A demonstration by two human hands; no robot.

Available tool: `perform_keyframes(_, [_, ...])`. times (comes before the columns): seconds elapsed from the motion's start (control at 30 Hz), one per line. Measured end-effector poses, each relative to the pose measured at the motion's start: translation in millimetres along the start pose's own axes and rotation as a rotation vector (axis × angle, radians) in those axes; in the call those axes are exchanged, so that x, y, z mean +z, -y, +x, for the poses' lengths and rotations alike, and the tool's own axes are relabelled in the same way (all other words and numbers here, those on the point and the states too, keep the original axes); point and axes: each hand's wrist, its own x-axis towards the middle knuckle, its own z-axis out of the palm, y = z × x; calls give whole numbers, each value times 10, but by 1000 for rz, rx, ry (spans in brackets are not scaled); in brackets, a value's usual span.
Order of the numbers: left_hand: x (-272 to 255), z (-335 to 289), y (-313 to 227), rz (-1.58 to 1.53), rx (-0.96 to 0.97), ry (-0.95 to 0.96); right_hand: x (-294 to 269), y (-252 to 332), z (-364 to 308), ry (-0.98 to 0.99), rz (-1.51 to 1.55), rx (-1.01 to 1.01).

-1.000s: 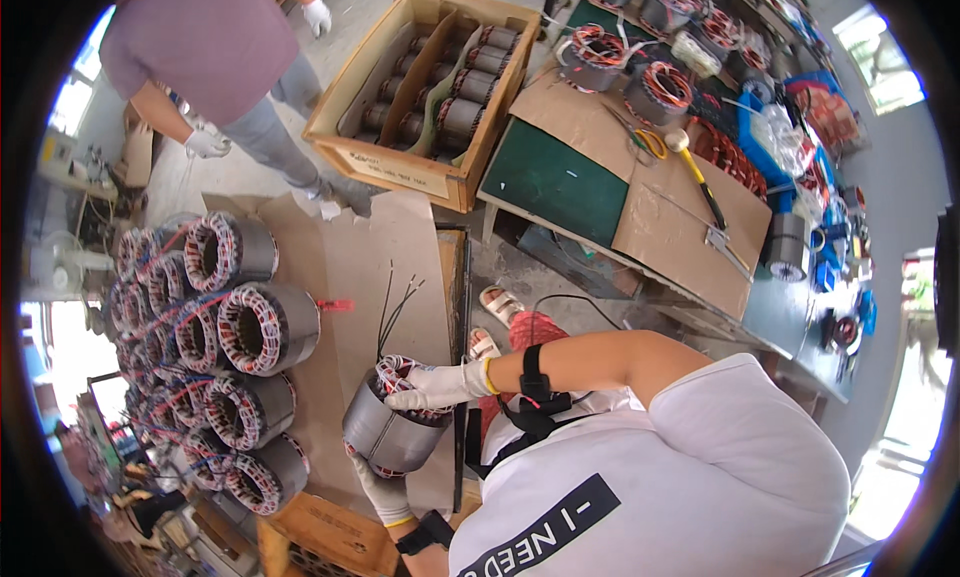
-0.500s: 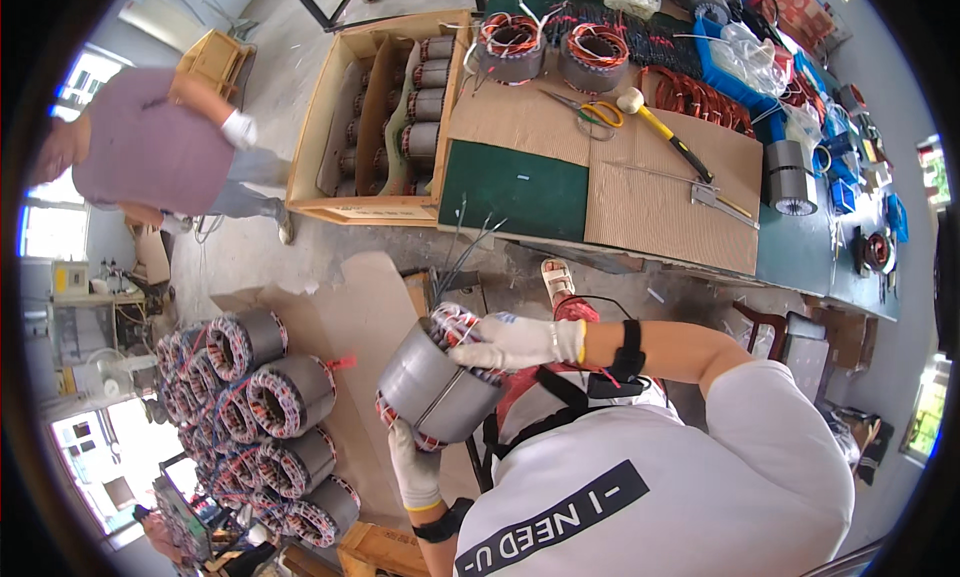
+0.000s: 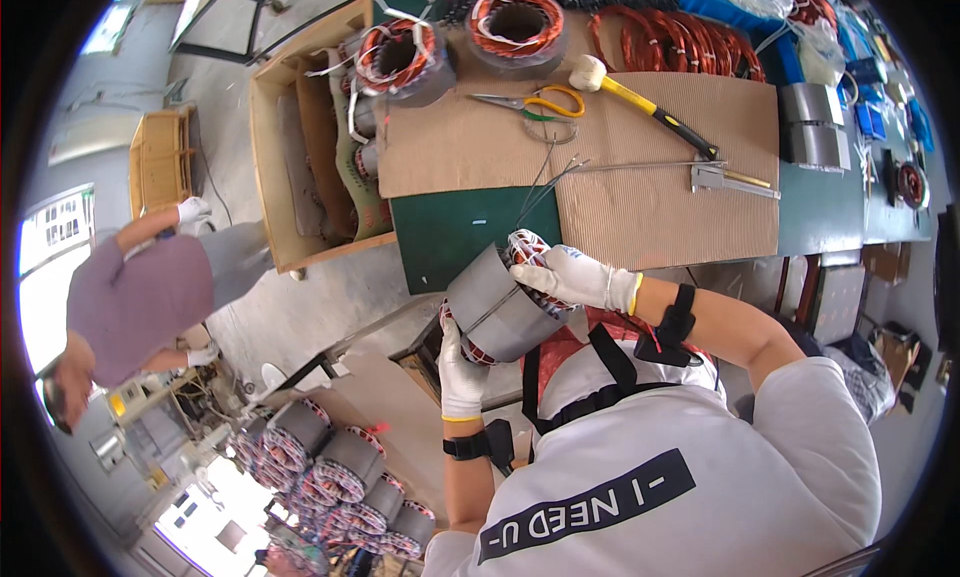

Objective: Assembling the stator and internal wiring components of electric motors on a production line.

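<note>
Between both gloved hands I hold a motor stator (image 3: 497, 302), a grey metal cylinder with laced copper windings at each end and dark lead wires (image 3: 545, 187) sticking up from its far end. My left hand (image 3: 462, 369) grips the near-left end, fingers wrapped on the winding side. My right hand (image 3: 575, 275) is closed over the far-right end, its thumb and fingers against the laced winding. The stator is tilted, above the floor and close to the front edge of the green-topped bench (image 3: 450, 232).
Cardboard (image 3: 670, 212) on the bench carries scissors (image 3: 540, 101), a yellow-handled mallet (image 3: 650, 107), a caliper (image 3: 735, 180) and two upright stators (image 3: 516, 32). A wooden crate (image 3: 275, 167) stands left of the bench. Stacked stators (image 3: 345, 462) lie lower left. Another person (image 3: 145, 292) stands at left.
My hands have carried the stator up and to the right, nearer the bench. My view has turned toward the bench, and the other person has shifted within it.
</note>
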Motion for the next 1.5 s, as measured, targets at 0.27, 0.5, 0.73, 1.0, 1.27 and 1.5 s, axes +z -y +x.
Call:
perform_keyframes(0.27, [92, 618, -422, 54, -265, -145, 92, -532, 504, 54, 102, 48])
perform_keyframes(0.5, [139, 1077, -898, 166, -309, -203, -180, -640, 245, -1, 12, -276])
perform_keyframes(0.73, [-135, 857, -519, 353, 169, 88, 29, -729, 482, -380, -18, -483])
perform_keyframes(1.0, [181, 545, -156, 573, 266, -227, -21, -615, 264, -260, 71, -300])
perform_keyframes(1.27, [418, 734, -576, 204, -284, -383, -85, -1027, 341, -203, 124, -582])
perform_keyframes(1.5, [12, 783, -559, 56, 28, -148, 69, -825, 802, -394, 24, -610])
